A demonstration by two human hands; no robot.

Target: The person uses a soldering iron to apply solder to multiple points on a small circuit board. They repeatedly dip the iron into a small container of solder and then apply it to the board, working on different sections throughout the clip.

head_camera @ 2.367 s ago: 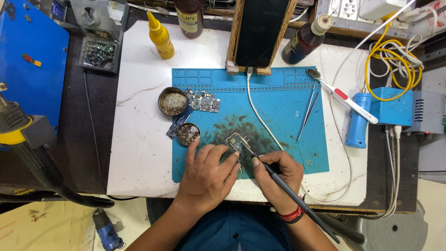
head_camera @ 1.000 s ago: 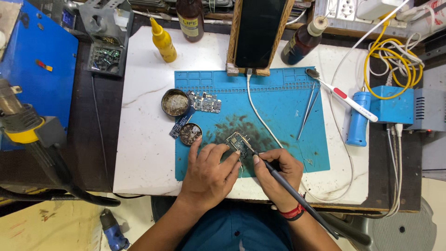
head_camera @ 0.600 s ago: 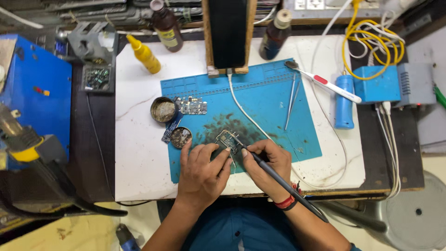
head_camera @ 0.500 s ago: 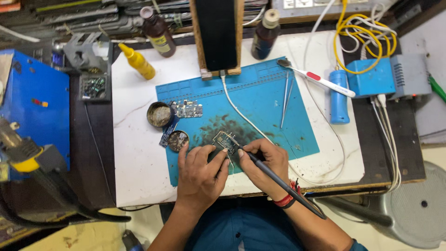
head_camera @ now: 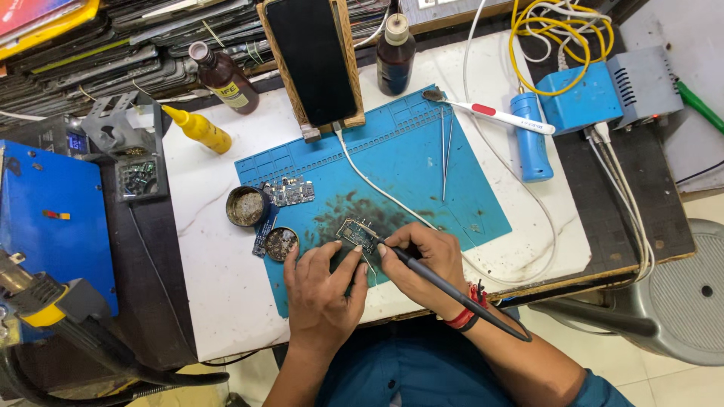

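The small green rectangular circuit board lies on the blue silicone mat, just ahead of both hands. The left hand pins its near edge with its fingertips. The right hand is closed around a slim black soldering iron, whose tip points forward-left onto the board.

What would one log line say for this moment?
left hand: steadying small circuit board | right hand: holding soldering iron, tip at board | surface: blue work mat
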